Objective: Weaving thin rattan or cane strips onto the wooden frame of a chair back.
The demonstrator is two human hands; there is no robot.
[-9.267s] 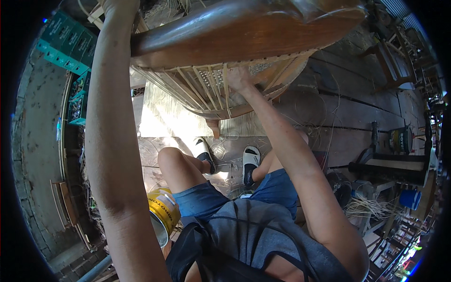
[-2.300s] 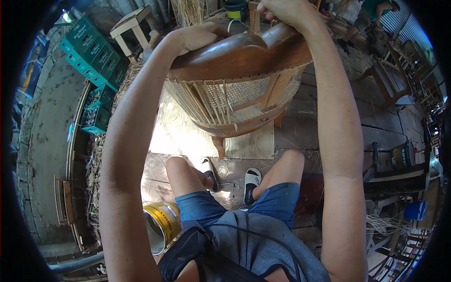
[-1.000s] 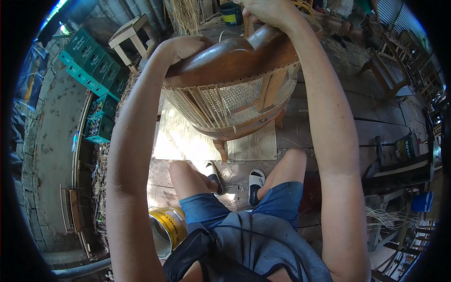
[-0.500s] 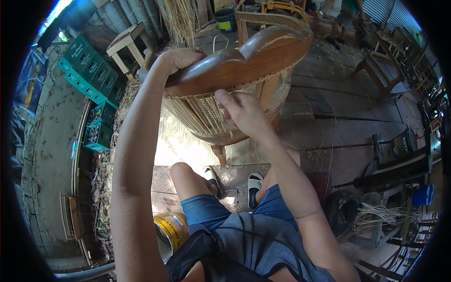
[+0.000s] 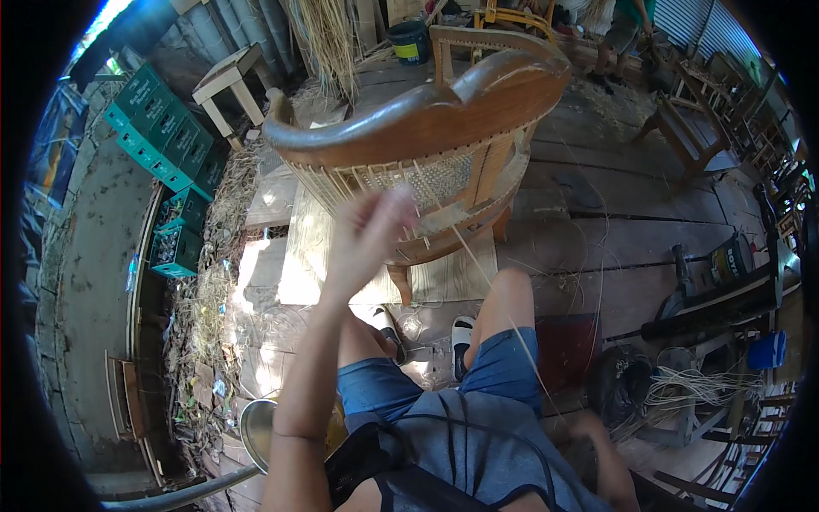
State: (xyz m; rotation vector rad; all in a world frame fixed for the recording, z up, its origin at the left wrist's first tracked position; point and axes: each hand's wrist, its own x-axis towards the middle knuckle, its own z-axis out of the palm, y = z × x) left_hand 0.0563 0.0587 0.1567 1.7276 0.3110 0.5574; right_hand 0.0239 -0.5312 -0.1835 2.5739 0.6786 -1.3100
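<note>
A wooden chair [image 5: 358, 141] with a carved, curved top rail stands in front of me, its woven cane back [image 5: 439, 183] partly strung with loose vertical strands. My left hand [image 5: 371, 235] is raised before the lower part of that back, smeared by motion, its fingers seemingly bent; whether they grip anything cannot be made out. A long thin cane strand [image 5: 497, 294] runs taut from the chair back down to the lower right. At its far end, low beside my right hip, my right hand [image 5: 589, 427] is closed on the strand, slightly blurred.
Green crates [image 5: 162, 128] are stacked at the left, near a small wooden stool [image 5: 229, 85]. A round metal-rimmed can [image 5: 258, 431] stands by my left leg. At the right are a bundle of cane [image 5: 695, 388], a black bag [image 5: 618, 384] and another chair [image 5: 695, 128]. Another person [image 5: 623, 38] is at the back.
My left hand has left the top rail and come down in front of the cane back. My right hand has swung from the cane back to my lower right, drawing the strand out.
</note>
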